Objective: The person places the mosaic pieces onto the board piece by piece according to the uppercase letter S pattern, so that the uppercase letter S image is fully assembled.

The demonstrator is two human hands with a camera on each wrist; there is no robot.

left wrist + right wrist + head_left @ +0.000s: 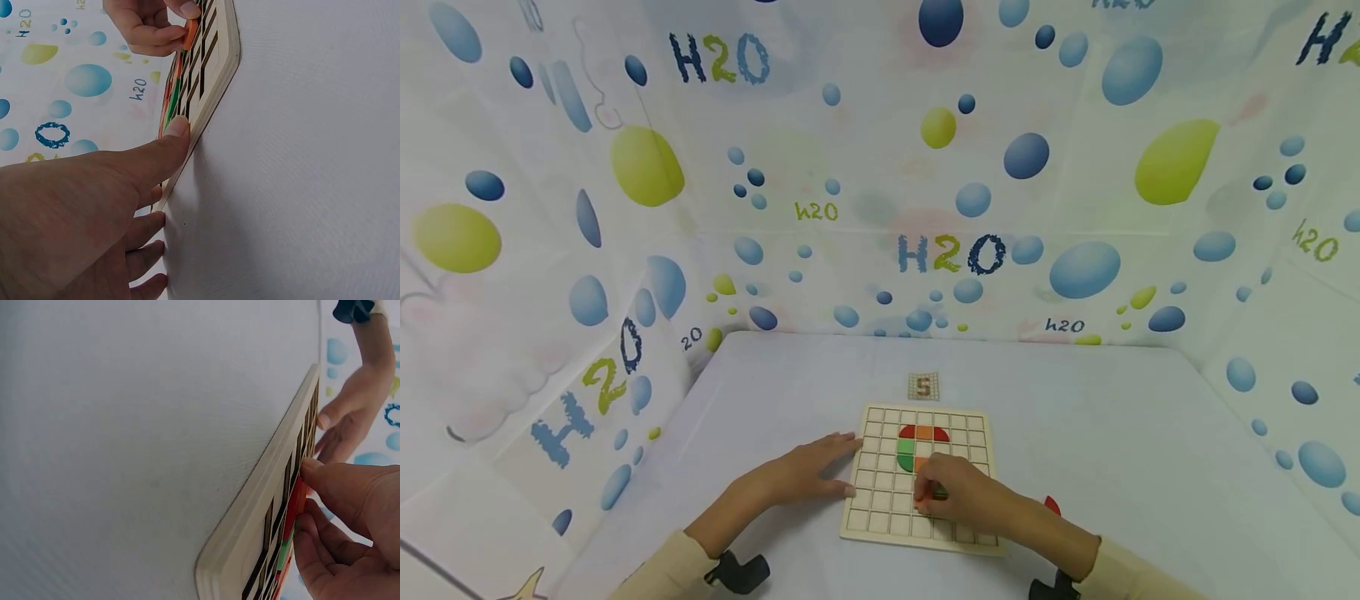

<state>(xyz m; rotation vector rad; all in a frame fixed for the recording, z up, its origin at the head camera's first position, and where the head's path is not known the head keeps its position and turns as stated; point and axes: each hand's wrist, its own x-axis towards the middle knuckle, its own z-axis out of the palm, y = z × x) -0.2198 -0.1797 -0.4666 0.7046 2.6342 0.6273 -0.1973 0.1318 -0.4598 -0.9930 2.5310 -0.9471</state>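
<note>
A wooden grid board [859,521] lies on the white table. Near its middle, red and orange tiles [924,432] form a rounded top row, with green tiles [906,452] below them at the left. My left hand [801,471] rests its thumb and extended fingers against the board's left edge. Low over the grid, my right hand [966,493] pinches an orange tile [190,34] between thumb and fingers. The right hand hides part of the pattern beneath it in the head view.
Behind the board lies a small square card [923,386] showing a gridded figure like a 5. A red piece [1052,505] shows past the right forearm, partly covered by it. A printed curtain [850,167] with coloured drops encloses the table's back and sides.
</note>
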